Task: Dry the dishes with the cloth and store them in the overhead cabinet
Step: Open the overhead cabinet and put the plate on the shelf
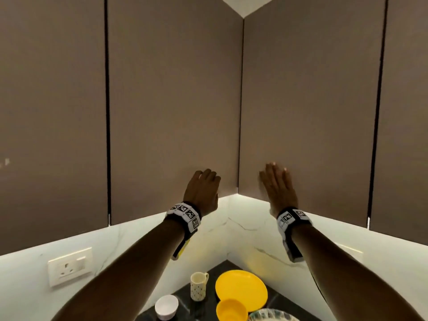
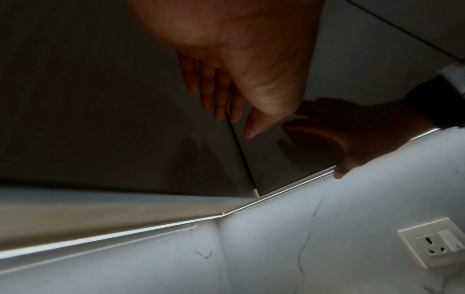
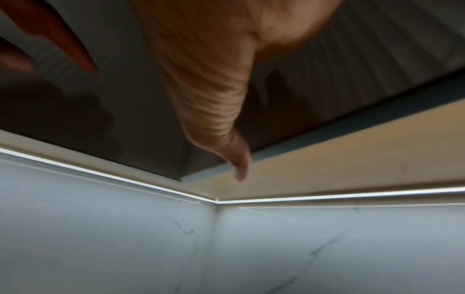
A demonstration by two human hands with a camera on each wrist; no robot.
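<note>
Hands are both up at the overhead cabinet, at the inside corner where two brown doors meet. The left hand (image 1: 202, 190) lies against the lower part of the left door (image 1: 173, 112), its fingers (image 2: 214, 87) straight and close together on the panel and holding nothing. The right hand (image 1: 278, 186) lies flat on the right door (image 1: 308, 107), its fingers (image 1: 279, 173) extended and slightly spread, also holding nothing; its thumb (image 3: 240, 165) points down towards the door's bottom edge. Both doors look closed.

The dishes sit on the dark counter (image 1: 275, 300) well below the fingers: a patterned mug (image 1: 198, 287), a yellow plate (image 1: 240, 290), a yellow bowl (image 1: 231, 310) in front of it, a white bowl (image 1: 166, 306) and the rim of a patterned plate (image 1: 271, 315) at the picture's lower edge. No cloth shows in any view, so whether these dishes are dried cannot be told.

The step in hand seems to be opening the cabinet, ahead of storing anything. No handles are visible, so the next move probably calls for either a short press on the panel to release a push latch, or hooking fingertips under the bottom edge just below the hands and pulling outward. Because the doors meet in a corner, they likely need opening one after the other so they do not foul each other.
</note>
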